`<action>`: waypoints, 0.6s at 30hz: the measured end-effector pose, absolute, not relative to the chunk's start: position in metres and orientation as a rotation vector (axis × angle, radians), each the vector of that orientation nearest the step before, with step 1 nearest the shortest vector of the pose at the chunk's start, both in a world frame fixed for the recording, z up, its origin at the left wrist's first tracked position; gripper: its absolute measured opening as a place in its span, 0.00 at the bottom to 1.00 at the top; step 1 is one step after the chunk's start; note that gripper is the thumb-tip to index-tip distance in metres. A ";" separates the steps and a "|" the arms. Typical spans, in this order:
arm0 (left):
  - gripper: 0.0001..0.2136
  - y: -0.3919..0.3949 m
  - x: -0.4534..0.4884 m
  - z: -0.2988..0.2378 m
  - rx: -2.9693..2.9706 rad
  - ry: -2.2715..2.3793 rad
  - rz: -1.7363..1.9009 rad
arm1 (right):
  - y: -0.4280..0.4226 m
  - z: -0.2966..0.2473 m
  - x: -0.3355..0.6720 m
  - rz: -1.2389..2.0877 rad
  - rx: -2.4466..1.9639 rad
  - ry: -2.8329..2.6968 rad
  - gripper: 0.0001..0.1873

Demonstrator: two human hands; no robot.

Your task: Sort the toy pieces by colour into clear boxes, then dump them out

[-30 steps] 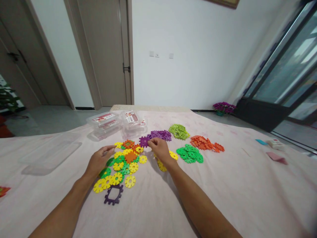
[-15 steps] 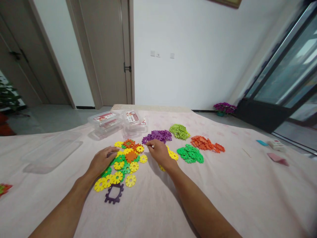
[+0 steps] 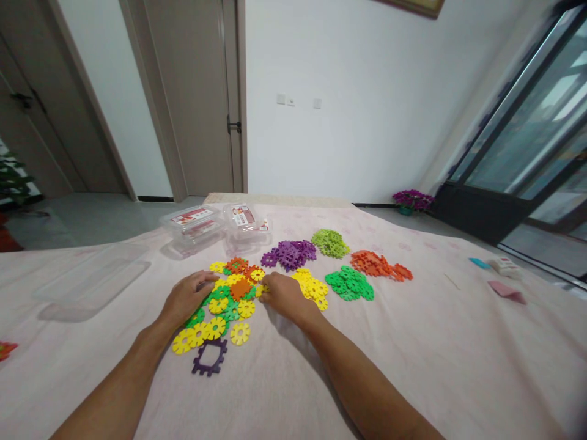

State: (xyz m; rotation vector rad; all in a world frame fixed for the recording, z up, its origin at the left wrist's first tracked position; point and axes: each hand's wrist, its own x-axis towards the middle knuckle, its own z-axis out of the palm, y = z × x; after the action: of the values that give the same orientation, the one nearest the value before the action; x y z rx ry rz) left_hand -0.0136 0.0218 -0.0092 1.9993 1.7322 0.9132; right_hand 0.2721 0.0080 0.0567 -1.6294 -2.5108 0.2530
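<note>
My left hand (image 3: 187, 297) lies with loosely spread fingers on the left side of a mixed pile of yellow, green and orange toothed discs (image 3: 230, 300). My right hand (image 3: 285, 296) has its fingertips closed on a yellow disc (image 3: 261, 290) at the pile's right edge. A purple square frame piece (image 3: 210, 358) lies nearest to me. Sorted heaps sit beyond and to the right: purple (image 3: 288, 253), light green (image 3: 330, 242), orange (image 3: 378, 264), dark green (image 3: 351, 284) and yellow (image 3: 314, 286).
Everything lies on a pink cloth (image 3: 413, 354). Two clear plastic boxes (image 3: 192, 223) (image 3: 245, 220) stand at the back, and a clear lid (image 3: 89, 278) lies on the left. Small blue (image 3: 479, 263), white (image 3: 504, 266) and pink (image 3: 504, 290) items sit far right.
My right hand let go of a purple piece at the purple heap, then drew back and left to the yellow disc beside the mixed pile. The left hand stayed put.
</note>
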 end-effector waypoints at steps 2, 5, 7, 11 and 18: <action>0.18 0.022 -0.014 -0.009 1.995 1.728 0.908 | 0.012 0.059 0.276 0.266 -1.620 -2.505 0.11; 0.19 0.021 -0.013 -0.008 1.990 1.725 0.895 | 0.021 0.068 0.291 0.301 -1.627 -2.411 0.13; 0.19 0.021 -0.013 -0.009 1.991 1.722 0.892 | 0.029 0.076 0.306 0.318 -1.637 -2.315 0.15; 0.19 0.023 -0.015 -0.013 2.013 1.711 0.901 | 0.043 0.092 0.339 0.367 -1.672 -2.229 0.12; 0.17 0.027 -0.019 -0.020 2.064 1.735 0.905 | 0.046 0.101 0.370 0.306 -1.880 -2.213 0.13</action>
State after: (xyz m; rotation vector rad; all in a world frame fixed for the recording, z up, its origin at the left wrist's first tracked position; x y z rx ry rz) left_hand -0.0190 0.0269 -0.0205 2.0638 1.7345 0.9049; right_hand 0.3702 0.0461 0.1013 -1.8801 -2.2131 0.3062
